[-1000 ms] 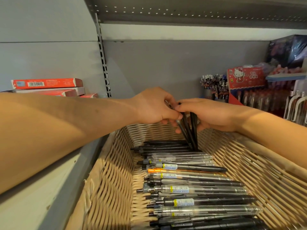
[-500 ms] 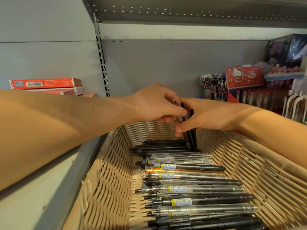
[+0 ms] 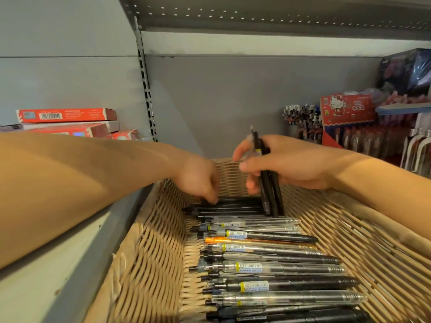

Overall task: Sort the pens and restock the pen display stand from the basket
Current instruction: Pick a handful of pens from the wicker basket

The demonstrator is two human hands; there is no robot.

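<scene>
Far left, red boxes (image 3: 66,115) are sitting stacked on the grey shelf (image 3: 70,248), well apart from the work. A slotted upright (image 3: 145,89) is running up the back panel beside them.

The left forearm is crossing above the shelf edge and reaching into the wicker basket (image 3: 149,259). The left hand (image 3: 200,178) is pointing down at the far end of the basket, fingertips touching the topmost black pens (image 3: 233,205) lying there; fingers are curling, but whether they are pinching a pen or only touching, I cannot tell.

Centre: loose pens (image 3: 275,269) are lying side by side across the basket floor, most with barcode stickers; black, clear and grey barrels, one orange pen (image 3: 245,240) among them.

Just right of the left hand, the two hands apart, the right hand (image 3: 286,164) is gripping a bundle of dark pens (image 3: 268,183), fingers and thumb wrapping round it. The bundle is standing nearly upright, its lower ends touching down among the black pens at the basket's far end, its upper ends sticking out above the hand.

Far right, a red cartoon-cat display box (image 3: 345,108) is standing on the shelf with a cup of pens (image 3: 300,120) just to its left. Hanging packaged pens (image 3: 373,141) are filling the edge, too blurred to detail.
</scene>
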